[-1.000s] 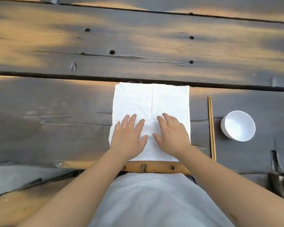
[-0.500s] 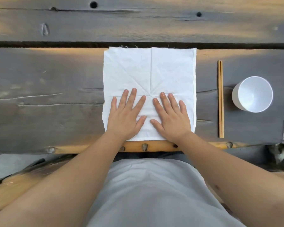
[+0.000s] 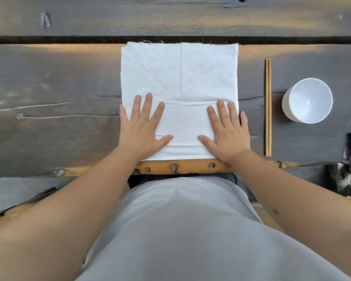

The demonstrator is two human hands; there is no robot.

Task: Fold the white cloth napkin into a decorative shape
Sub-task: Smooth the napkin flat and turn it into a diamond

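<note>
While it's all just sitting flat, the biggest thing in view is the counter (image 3: pixel 59 122) — dark weathered planks with a lighter wooden strip along the near edge. Spread out on it, dead centre in front of the person, is the white cloth napkin (image 3: pixel 179 78), opened to a single flat square with its far edge up against the gap between planks and its near edge at that wooden strip. You can see crease lines in it: one vertical down the middle, one horizontal, a diagonal or two.

Both hands are flat on the near half. Left hand (image 3: pixel 143 128) sits at the left side, right hand (image 3: pixel 227 130) at the right side, fingers straight and spread, palms down, pressing rather than holding anything.

Off to the right, well apart from the cloth, there's a white bowl (image 3: pixel 307 100) and a pair of chopsticks (image 3: pixel 268 107) lying between it and the napkin.

My guess on handling — thin, light, totally limp fabric, so it won't hold a shape unless each fold gets pressed. It'll probably slide on the wood too. I'd pinch it at the corners or along an edge, and follow those existing creases.
</note>
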